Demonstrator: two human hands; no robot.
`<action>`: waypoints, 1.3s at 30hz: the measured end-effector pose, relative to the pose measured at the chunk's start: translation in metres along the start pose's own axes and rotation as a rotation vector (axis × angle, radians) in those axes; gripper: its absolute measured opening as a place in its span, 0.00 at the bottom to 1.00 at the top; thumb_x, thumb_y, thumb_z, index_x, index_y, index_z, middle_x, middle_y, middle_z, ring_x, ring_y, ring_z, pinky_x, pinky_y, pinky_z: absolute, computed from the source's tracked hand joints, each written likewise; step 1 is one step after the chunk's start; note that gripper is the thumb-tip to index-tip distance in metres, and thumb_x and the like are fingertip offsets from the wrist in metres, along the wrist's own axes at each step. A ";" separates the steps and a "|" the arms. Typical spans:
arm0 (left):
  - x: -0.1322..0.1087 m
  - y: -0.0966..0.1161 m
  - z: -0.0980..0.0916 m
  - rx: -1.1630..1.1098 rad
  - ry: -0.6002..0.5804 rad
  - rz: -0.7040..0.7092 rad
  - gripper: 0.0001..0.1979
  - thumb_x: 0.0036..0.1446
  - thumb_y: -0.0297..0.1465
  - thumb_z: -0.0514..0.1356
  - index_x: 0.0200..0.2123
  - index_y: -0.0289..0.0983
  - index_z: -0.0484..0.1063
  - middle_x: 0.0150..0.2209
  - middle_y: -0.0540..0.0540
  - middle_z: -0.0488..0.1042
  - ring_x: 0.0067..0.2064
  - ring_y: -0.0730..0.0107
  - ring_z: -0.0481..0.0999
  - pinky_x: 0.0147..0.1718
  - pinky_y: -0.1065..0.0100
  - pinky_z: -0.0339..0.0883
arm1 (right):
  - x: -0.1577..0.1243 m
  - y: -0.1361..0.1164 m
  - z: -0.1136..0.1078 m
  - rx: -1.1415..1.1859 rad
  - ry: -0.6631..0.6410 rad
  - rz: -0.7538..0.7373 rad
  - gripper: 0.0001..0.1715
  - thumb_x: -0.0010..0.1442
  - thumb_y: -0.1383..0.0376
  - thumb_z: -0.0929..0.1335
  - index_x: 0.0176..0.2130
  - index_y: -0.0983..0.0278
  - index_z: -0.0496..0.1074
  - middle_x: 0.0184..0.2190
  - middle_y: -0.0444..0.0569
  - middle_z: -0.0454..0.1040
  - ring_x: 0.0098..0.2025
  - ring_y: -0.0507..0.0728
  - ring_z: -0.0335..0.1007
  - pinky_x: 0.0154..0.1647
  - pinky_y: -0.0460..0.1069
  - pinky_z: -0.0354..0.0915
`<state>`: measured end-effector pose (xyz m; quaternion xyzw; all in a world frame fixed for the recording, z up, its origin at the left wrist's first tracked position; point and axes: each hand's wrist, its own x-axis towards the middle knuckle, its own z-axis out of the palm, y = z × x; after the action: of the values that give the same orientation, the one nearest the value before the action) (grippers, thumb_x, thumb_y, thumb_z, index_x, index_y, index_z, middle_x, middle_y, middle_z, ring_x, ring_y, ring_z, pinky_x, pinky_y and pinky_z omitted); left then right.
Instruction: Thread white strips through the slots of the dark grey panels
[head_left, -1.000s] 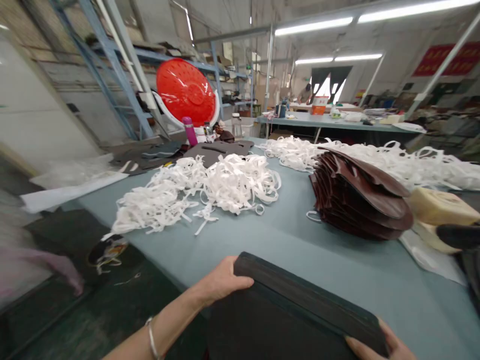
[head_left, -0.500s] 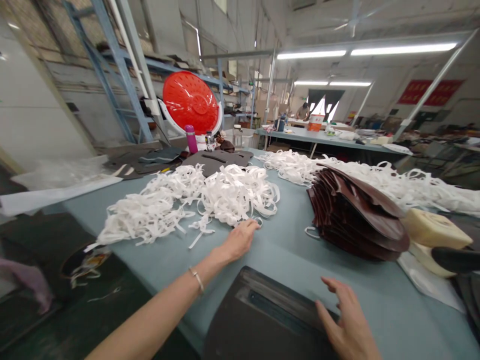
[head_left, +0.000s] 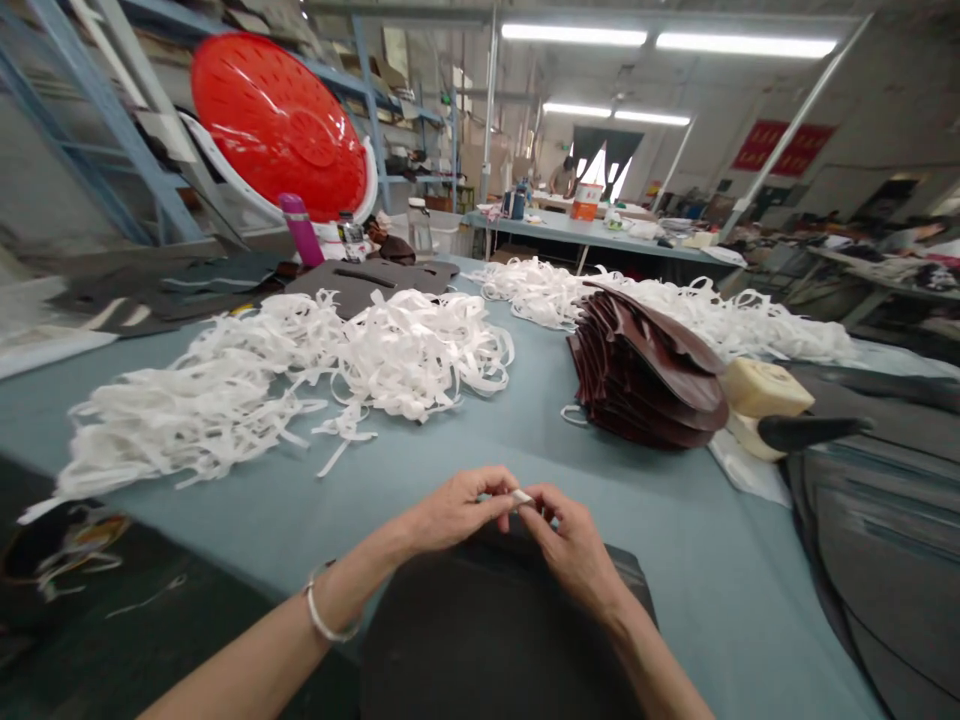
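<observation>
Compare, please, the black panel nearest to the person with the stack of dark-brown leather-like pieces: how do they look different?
The black panel looks matte; the dark-brown stack looks glossy. The black panel shows one broad face; the dark-brown stack shows many layered edges. Both have curved outlines.

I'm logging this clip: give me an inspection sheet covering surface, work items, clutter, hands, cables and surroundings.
Surface: blue-grey table, carrying several piles.
Work items: small white piece at the fingertips; dark panel below the hands, running out of frame; white strips heaped loosely beyond.
Clutter: brown stack, yellow block to its right, purple bottle at the back left.
Left hand: pinching the white piece.
Right hand: pinching it too.
Cables: nothing seen at the hands.
Surroundings: red basin, second table, lit lamps, a person far back.
</observation>
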<state>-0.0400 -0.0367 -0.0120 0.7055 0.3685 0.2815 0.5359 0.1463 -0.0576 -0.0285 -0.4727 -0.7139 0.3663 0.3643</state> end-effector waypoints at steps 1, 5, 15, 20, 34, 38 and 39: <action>-0.001 0.001 0.004 -0.046 0.002 -0.035 0.15 0.59 0.43 0.55 0.35 0.36 0.71 0.26 0.51 0.72 0.31 0.72 0.68 0.34 0.71 0.59 | -0.004 0.000 0.000 0.025 -0.018 0.048 0.12 0.62 0.59 0.63 0.34 0.62 0.72 0.27 0.43 0.70 0.30 0.52 0.61 0.32 0.46 0.59; 0.000 -0.001 0.022 -0.201 0.042 -0.181 0.16 0.54 0.43 0.59 0.34 0.35 0.69 0.20 0.52 0.71 0.24 0.75 0.66 0.27 0.72 0.54 | -0.021 0.000 0.003 0.050 0.073 0.170 0.14 0.61 0.58 0.63 0.29 0.63 0.67 0.23 0.41 0.65 0.26 0.50 0.58 0.28 0.45 0.55; 0.009 0.011 0.044 -0.274 -0.005 -0.399 0.11 0.48 0.37 0.62 0.29 0.34 0.71 0.22 0.48 0.75 0.28 0.69 0.71 0.32 0.68 0.58 | -0.047 0.004 0.012 0.025 0.489 0.240 0.10 0.56 0.61 0.65 0.26 0.62 0.70 0.23 0.41 0.68 0.27 0.52 0.60 0.31 0.47 0.56; -0.004 0.005 0.052 -0.542 0.041 -0.279 0.14 0.50 0.37 0.63 0.38 0.35 0.71 0.34 0.45 0.78 0.37 0.68 0.74 0.41 0.67 0.59 | -0.048 0.007 0.000 0.411 0.389 0.446 0.10 0.50 0.61 0.67 0.21 0.63 0.69 0.16 0.39 0.65 0.22 0.51 0.58 0.27 0.46 0.54; -0.004 -0.005 0.069 -0.776 0.190 -0.239 0.15 0.54 0.36 0.60 0.43 0.38 0.64 0.23 0.56 0.61 0.22 0.81 0.55 0.20 0.76 0.44 | -0.043 0.000 0.011 0.450 0.238 0.499 0.09 0.48 0.65 0.66 0.19 0.64 0.69 0.13 0.39 0.64 0.18 0.48 0.54 0.21 0.45 0.52; -0.008 -0.007 0.064 -0.739 0.217 -0.244 0.14 0.54 0.35 0.58 0.44 0.39 0.64 0.23 0.57 0.60 0.21 0.83 0.52 0.18 0.77 0.38 | -0.041 -0.004 0.012 0.453 0.117 0.498 0.10 0.51 0.61 0.67 0.24 0.65 0.69 0.13 0.40 0.65 0.16 0.48 0.55 0.19 0.44 0.53; -0.010 -0.007 0.062 -0.746 0.224 -0.227 0.14 0.54 0.34 0.58 0.44 0.39 0.64 0.23 0.57 0.60 0.21 0.82 0.53 0.19 0.77 0.40 | -0.040 -0.005 0.011 0.456 0.081 0.489 0.12 0.52 0.59 0.67 0.25 0.65 0.69 0.14 0.40 0.66 0.16 0.48 0.56 0.19 0.44 0.53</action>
<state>0.0016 -0.0775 -0.0357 0.3826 0.3726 0.4101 0.7393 0.1460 -0.0990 -0.0364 -0.5504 -0.4640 0.5740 0.3902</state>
